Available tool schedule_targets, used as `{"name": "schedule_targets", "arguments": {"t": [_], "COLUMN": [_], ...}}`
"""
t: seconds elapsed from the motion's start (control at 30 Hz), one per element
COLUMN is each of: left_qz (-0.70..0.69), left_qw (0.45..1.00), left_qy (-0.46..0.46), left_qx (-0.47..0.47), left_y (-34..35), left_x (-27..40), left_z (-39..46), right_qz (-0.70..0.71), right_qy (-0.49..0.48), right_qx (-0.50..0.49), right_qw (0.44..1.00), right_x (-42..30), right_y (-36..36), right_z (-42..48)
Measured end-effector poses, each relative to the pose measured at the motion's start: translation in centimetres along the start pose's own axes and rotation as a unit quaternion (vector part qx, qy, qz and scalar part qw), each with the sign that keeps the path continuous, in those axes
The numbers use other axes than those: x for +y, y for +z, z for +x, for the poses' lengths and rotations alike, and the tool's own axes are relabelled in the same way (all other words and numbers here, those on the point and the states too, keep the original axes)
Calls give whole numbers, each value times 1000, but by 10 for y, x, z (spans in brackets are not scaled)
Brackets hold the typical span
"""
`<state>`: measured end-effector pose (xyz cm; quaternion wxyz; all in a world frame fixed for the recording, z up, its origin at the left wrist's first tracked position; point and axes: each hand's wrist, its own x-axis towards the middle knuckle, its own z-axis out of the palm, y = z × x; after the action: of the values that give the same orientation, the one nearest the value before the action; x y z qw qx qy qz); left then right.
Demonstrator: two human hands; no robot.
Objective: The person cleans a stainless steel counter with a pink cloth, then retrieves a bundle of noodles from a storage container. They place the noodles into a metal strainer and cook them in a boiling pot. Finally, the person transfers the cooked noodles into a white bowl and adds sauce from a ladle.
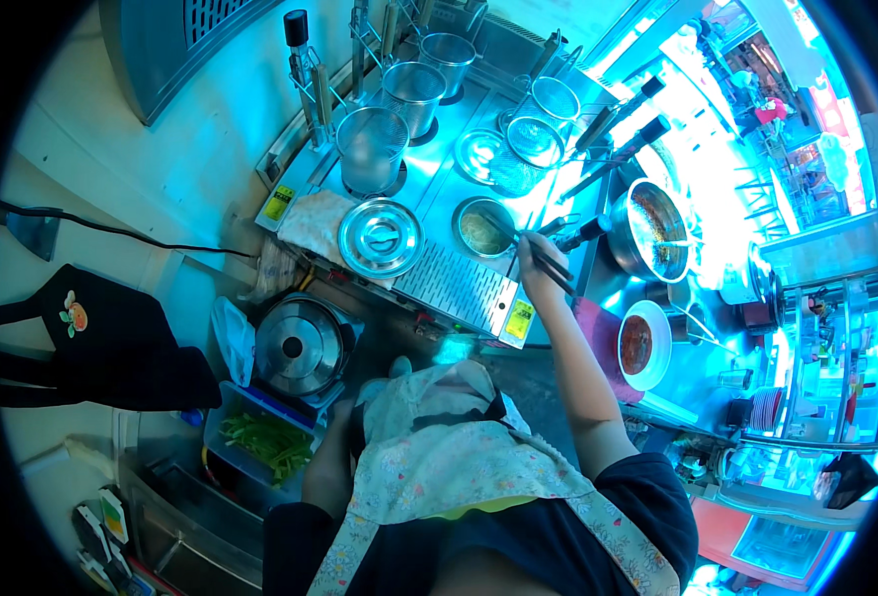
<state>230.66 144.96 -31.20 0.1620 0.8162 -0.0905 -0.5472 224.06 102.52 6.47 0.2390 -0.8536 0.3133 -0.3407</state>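
Note:
My right hand (pixel 542 270) grips a pair of dark chopsticks (pixel 556 272), whose tips reach into a round cooker well (pixel 483 227) where pale noodles sit in liquid. Left of the well, a round metal lid (pixel 381 238) lies on the cooker, partly over a pale cloth (pixel 316 223). A slotted drain plate (pixel 450 287) runs along the cooker's front edge. Behind, several wire-mesh noodle baskets (pixel 373 153) stand in or over other wells. My left arm (pixel 329 465) hangs at my side; the left hand is mostly hidden by the apron, and its fingers cannot be made out.
On the right stand a metal pot (pixel 649 231) with oily, speckled contents and a white bowl (pixel 655 346) of red-brown sauce. At lower left are a plastic bin (pixel 219 425) holding green leaves and a round lidded metal pot (pixel 297 346). A black bag (pixel 111 343) hangs at far left.

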Motion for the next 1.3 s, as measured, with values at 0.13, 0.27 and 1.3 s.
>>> {"name": "schedule_targets", "arguments": {"t": [0.13,0.27,1.3], "left_qz": [10,20,112], "left_qw": [1000,1000,974], "left_qy": [3,9,192], "left_qx": [-2,-1,42], "left_y": [2,0,-5], "left_x": [-4,-4,245], "left_z": [-1,-2,-6], "right_qz": [16,-106,211], "right_qy": [59,56,258], "right_qx": [-19,-105,-15], "right_qw": [998,987,943], "right_x": [23,80,62], "right_y": [1,37,28], "right_z": [-9,-8,-3]}}
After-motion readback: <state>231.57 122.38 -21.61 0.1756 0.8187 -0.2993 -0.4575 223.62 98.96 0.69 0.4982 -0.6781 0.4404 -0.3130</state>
